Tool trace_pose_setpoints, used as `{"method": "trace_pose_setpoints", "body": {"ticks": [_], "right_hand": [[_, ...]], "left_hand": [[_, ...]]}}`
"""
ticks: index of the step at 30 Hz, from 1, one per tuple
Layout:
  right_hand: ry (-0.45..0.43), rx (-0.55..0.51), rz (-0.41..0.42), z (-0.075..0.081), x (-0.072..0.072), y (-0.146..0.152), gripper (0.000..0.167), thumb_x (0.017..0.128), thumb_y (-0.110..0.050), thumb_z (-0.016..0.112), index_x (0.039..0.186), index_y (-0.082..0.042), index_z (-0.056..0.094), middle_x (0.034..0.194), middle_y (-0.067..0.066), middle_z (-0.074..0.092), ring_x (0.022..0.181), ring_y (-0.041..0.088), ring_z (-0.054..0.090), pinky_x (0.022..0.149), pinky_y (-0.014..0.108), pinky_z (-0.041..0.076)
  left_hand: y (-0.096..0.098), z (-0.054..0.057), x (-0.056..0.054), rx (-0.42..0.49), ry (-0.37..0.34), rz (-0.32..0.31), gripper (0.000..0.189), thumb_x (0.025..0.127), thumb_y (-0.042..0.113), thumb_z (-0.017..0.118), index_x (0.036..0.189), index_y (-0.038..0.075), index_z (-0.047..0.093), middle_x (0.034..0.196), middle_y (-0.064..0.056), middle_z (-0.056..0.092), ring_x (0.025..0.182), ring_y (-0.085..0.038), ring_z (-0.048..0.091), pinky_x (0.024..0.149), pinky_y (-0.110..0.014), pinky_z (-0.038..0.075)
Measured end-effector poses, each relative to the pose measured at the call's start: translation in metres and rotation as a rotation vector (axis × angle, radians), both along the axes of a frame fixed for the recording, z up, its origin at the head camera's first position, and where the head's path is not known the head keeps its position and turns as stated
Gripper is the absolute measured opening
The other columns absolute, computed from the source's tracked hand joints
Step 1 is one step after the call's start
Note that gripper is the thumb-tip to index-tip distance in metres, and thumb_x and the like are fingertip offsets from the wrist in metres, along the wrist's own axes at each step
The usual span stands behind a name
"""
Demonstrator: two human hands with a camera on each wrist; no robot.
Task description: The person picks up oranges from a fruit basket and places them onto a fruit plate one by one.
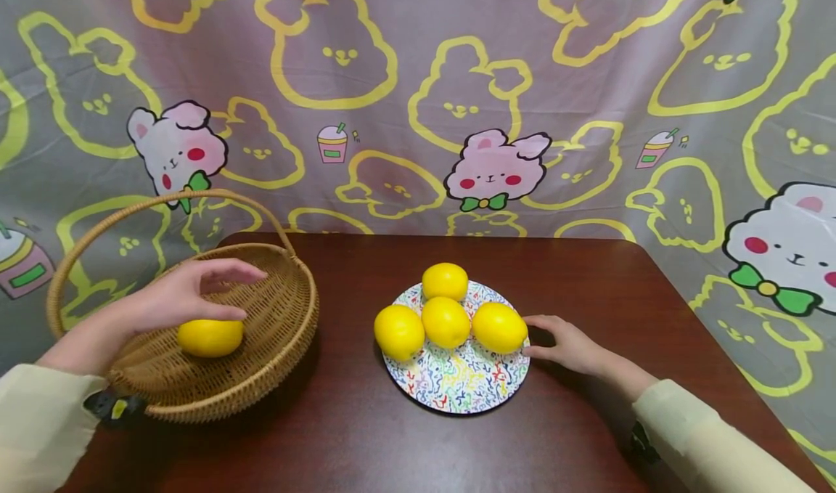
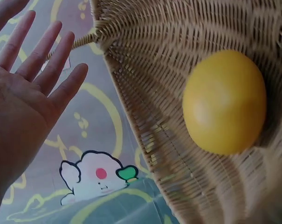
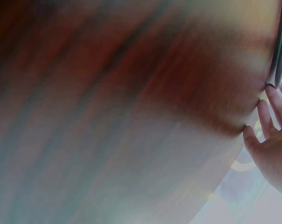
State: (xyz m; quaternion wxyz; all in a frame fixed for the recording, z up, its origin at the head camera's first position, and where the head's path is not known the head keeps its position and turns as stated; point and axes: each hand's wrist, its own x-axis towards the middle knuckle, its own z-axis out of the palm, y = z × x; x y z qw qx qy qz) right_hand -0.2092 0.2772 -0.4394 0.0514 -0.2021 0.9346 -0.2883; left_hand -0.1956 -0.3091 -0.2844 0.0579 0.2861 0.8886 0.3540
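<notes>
My left hand (image 1: 189, 293) hovers over the wicker basket (image 1: 297, 348), fingers spread apart from the thumb and nothing in its grasp. Beneath it a yellow lemon (image 1: 210, 339) lies in the basket; the left wrist view shows this lemon (image 2: 225, 102) apart from the open palm (image 2: 19, 102). On the right, my right hand (image 1: 571, 344) rests at the edge of a colorful patterned plate (image 1: 457, 384), its fingertips by the rim and close to the rightmost lemon (image 1: 499, 327). Also on the plate are a left lemon (image 1: 400, 332), a middle lemon (image 1: 446, 322) and a back lemon (image 1: 445, 282).
The basket's tall arched handle (image 1: 196, 194) rises above its rim. Both stand on a dark brown table (image 1: 339, 428). A curtain (image 1: 405, 64) printed with cartoon bears and rabbits hangs behind and along the sides.
</notes>
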Motion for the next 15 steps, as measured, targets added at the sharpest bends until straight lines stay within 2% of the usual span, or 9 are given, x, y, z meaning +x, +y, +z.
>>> {"method": "trace_pose_setpoints", "body": {"ticks": [6, 11, 15], "right_hand": [[0.007, 0.001, 0.004, -0.001, -0.001, 0.000, 0.062, 0.085, -0.036, 0.074, 0.134, -0.003, 0.055, 0.132, 0.017, 0.056, 0.122, 0.039, 0.049, 0.100, 0.059, 0.036], [0.007, 0.007, -0.005, -0.002, -0.001, 0.001, 0.063, 0.085, -0.036, 0.074, 0.134, -0.002, 0.055, 0.132, 0.018, 0.055, 0.122, 0.040, 0.048, 0.100, 0.060, 0.036], [0.011, 0.006, -0.003, -0.002, -0.001, 0.001, 0.063, 0.085, -0.036, 0.074, 0.134, -0.002, 0.055, 0.132, 0.018, 0.055, 0.122, 0.040, 0.048, 0.100, 0.060, 0.036]], "left_hand": [[-0.010, -0.005, 0.004, -0.006, -0.013, 0.001, 0.047, 0.084, 0.011, 0.076, 0.128, 0.009, 0.059, 0.124, 0.005, 0.062, 0.110, 0.001, 0.055, 0.090, -0.015, 0.042], [-0.018, -0.011, 0.006, -0.010, 0.004, 0.003, 0.047, 0.083, 0.006, 0.076, 0.127, 0.006, 0.059, 0.122, 0.012, 0.062, 0.109, 0.002, 0.055, 0.088, -0.017, 0.043], [-0.025, -0.015, 0.007, -0.041, 0.003, 0.025, 0.048, 0.083, 0.008, 0.077, 0.128, 0.008, 0.059, 0.122, 0.013, 0.062, 0.108, 0.003, 0.054, 0.087, -0.019, 0.044]]}}
